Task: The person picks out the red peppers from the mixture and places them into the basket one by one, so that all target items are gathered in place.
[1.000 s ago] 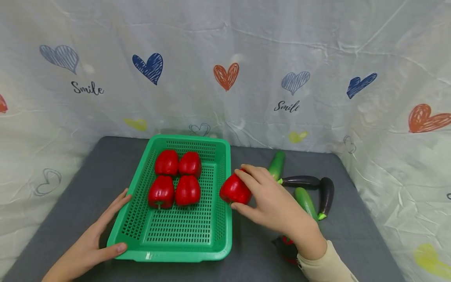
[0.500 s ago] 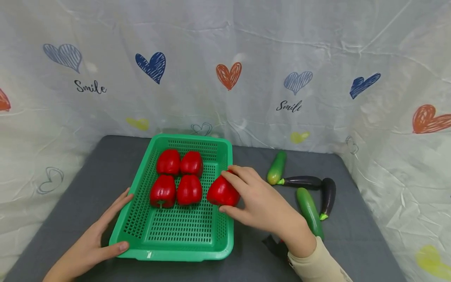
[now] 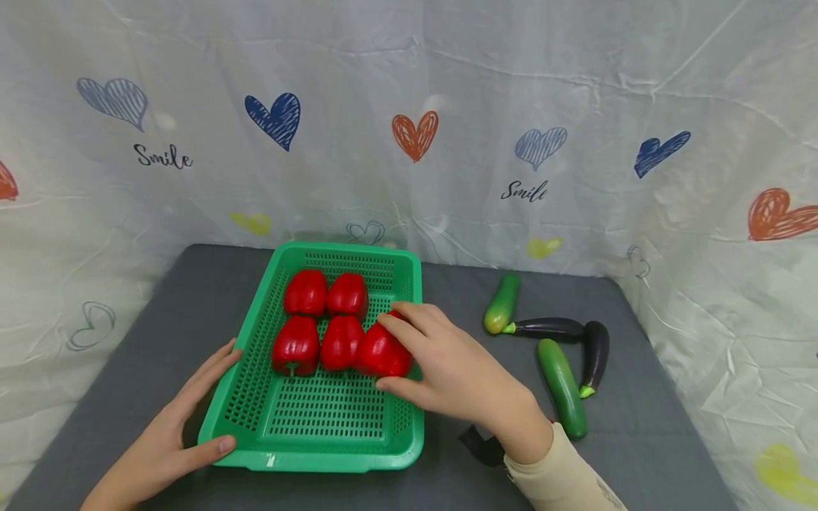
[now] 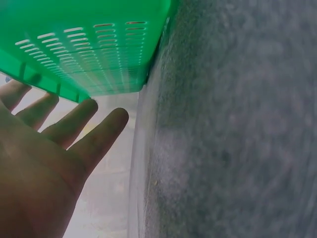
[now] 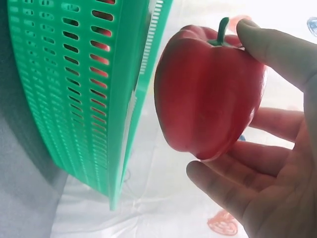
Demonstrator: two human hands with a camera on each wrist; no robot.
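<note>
My right hand [image 3: 454, 365] holds a red bell pepper [image 3: 381, 353] above the right side of the green slotted basket [image 3: 313, 461]. In the right wrist view the pepper [image 5: 208, 91] has a green stem; the thumb lies by the stem and the fingers around the far side. Several other red bell peppers [image 3: 296, 345] sit grouped in the back left part of the basket. At the basket's left rim rests my left hand [image 3: 167, 441], its fingers extended and thumb near the front corner. The left wrist view shows those straight fingers [image 4: 101, 139] along the rim.
To the right on the grey cloth lie two green cucumber-like vegetables [image 3: 562, 389] and two dark eggplants [image 3: 548, 328]. A black item [image 3: 482, 448] is partly hidden under the right sleeve. A white curtain printed with hearts [image 3: 415, 135] hangs behind the table.
My right hand has carried the red bell pepper leftward, from outside the basket's right rim to over its interior. My left hand has stayed at the left rim.
</note>
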